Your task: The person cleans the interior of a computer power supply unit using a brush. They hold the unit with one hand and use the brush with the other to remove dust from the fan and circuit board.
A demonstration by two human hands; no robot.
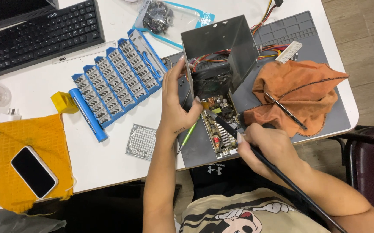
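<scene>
An opened grey metal power supply case (238, 41) lies on a grey mat (299, 30), its circuit board (221, 125) and black fan (213, 80) exposed. My left hand (174, 101) grips the left edge of the case beside the fan. My right hand (267, 149) holds a black pen-shaped tool (226, 126) with a cable trailing back, its tip over the circuit board. A green-handled screwdriver (188, 136) lies under my left wrist.
An orange cloth (303, 88) with a thin tool (284, 110) on it lies right of the case. A blue screwdriver bit set (118, 77), yellow block (64, 102), metal grille (141, 141), keyboard (36, 36), phone (34, 171) on a yellow cloth and a bag of parts (159, 16) sit left.
</scene>
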